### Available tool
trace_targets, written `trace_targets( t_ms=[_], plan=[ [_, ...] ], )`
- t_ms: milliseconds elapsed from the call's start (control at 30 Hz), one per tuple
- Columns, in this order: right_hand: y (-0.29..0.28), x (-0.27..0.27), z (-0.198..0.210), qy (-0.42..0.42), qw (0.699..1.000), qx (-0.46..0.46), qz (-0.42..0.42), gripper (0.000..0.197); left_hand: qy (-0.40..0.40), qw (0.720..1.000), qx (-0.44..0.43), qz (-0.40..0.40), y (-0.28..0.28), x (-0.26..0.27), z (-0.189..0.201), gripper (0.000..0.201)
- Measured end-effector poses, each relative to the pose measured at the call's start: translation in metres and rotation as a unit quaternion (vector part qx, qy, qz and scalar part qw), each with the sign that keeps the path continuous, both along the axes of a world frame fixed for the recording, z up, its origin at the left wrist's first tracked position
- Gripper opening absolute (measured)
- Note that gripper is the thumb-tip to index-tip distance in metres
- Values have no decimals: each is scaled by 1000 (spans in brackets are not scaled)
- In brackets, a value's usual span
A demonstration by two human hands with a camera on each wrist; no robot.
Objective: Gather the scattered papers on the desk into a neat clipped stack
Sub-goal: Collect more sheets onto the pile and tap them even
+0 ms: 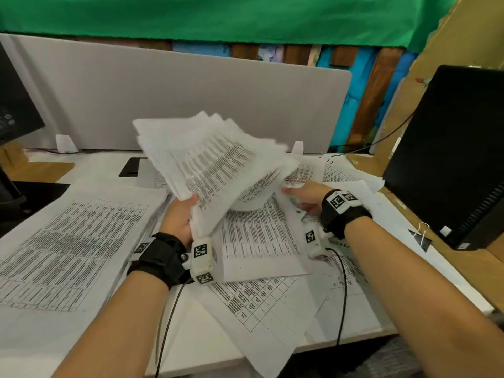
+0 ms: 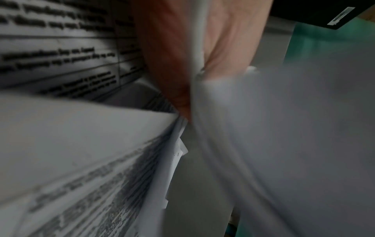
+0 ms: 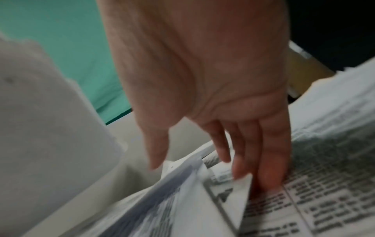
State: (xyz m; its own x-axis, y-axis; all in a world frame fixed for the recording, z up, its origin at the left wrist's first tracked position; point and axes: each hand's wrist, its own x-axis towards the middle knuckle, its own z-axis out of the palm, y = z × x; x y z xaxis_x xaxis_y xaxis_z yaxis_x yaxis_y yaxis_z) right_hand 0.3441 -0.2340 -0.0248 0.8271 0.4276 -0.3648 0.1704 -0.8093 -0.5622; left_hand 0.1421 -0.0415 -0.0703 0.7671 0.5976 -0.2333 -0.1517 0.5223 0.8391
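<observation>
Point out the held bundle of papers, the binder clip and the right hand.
bundle of papers [image 1: 215, 162], head view, printed top sheet.
binder clip [image 1: 422, 236], head view, wire handles, beside the black computer case.
right hand [image 1: 305, 196], head view, back of hand.

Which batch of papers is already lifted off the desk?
The fanned bundle of papers, gripped at its lower edge by the left hand. The other printed sheets lie flat on the desk, where the right hand reaches.

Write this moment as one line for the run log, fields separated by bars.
left hand: holds fanned bundle of printed white papers | right hand: fingers straight, reaching among loose printed sheets | black binder clip: unused, on desk
</observation>
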Motion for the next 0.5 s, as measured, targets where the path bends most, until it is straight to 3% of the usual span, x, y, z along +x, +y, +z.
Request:
trace_targets(
  t_ms=[67,167,233,300,367,500],
  plan=[
    [6,4,-10,32,999,-8,33,56,26,999,21,14,2,0,-3,27],
    [8,-6,-15,59,996,12,65,34,46,999,10,22,5,1,-8,36],
    [2,-3,-10,-11,998,1,63,21,43,999,-1,27,3,1,-5,37],
    [-7,7,-4,-138,990,3,14,28,28,999,11,30,1,3,-3,39],
    [-20,15,6,-183,979,84,-33,35,30,999,28,35,-1,5,-2,39],
    [-52,42,31,-244,956,126,-101,30,21,999,-1,38,4,5,-10,38]
  ],
)
